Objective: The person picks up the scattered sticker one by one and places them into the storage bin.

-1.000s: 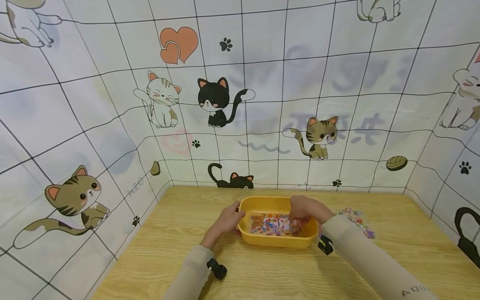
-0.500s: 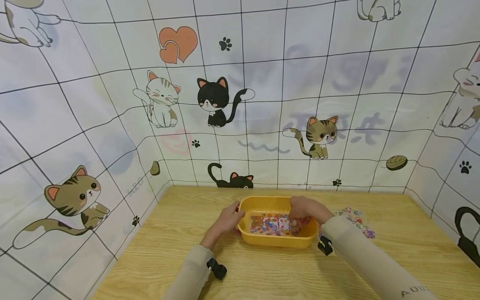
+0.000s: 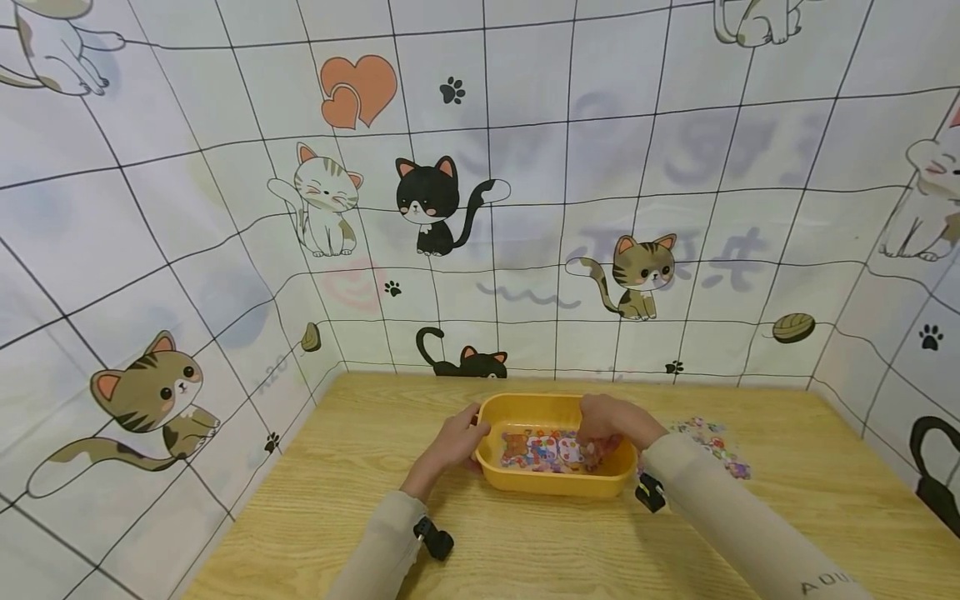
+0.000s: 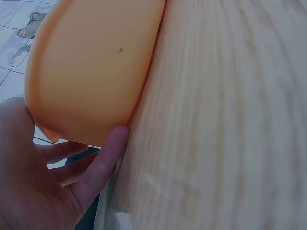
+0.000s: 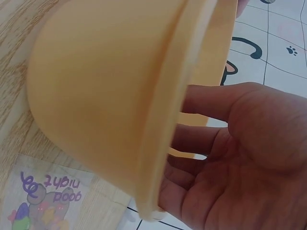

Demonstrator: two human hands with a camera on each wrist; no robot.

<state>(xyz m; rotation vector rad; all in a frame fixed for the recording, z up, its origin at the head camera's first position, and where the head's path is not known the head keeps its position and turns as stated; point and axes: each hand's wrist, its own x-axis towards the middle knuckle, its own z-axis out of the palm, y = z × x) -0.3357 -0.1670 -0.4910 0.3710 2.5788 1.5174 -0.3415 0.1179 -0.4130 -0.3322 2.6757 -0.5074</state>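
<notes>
A yellow plastic basin (image 3: 555, 484) stands on the wooden table, with colourful cartoon stickers (image 3: 536, 452) lying on its floor. My left hand (image 3: 454, 440) holds the basin's left end, thumb at the rim; the left wrist view shows fingers (image 4: 111, 146) low against the outer wall. Over the opposite rim my right hand (image 3: 607, 418) reaches down inside, its fingertips right at the stickers' right end. From the right wrist view, the basin wall (image 5: 105, 86) hides the tips of that hand's fingers (image 5: 204, 103), so I cannot tell whether they pinch a sticker.
More colourful stickers (image 3: 712, 446) lie on the table (image 3: 525, 550) right of the basin, partly behind the right sleeve. One clear sheet (image 5: 45, 199) reads "good night". Cat-printed cloth walls (image 3: 525, 333) close off the back and both sides.
</notes>
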